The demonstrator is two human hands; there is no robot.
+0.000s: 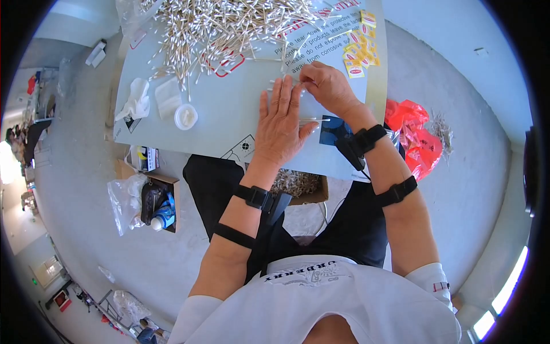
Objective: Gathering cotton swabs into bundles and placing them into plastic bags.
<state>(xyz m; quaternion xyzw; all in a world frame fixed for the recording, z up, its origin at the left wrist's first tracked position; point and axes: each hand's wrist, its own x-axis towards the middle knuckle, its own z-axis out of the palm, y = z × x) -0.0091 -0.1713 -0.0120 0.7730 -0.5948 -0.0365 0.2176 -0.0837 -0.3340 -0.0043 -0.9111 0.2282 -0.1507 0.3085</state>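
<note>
A big heap of cotton swabs [229, 28] covers the far part of the table, with a few loose ones trailing toward my hands. My left hand [279, 123] lies flat on the table just nearer than the heap, fingers stretched out, over a few swabs that are partly hidden. A single cotton swab [315, 120] pokes out beside its thumb. My right hand [330, 89] is pinched together close to my left fingertips. What sits in that pinch, if anything, is too small to make out.
Several yellow packets [361, 49] lie at the table's right edge. A round white tub [185, 117] and a crumpled white tissue [136, 98] are at left. Below are an open box of swabs [301, 184], a red plastic bag [413, 137] and a carton with a bottle [162, 217].
</note>
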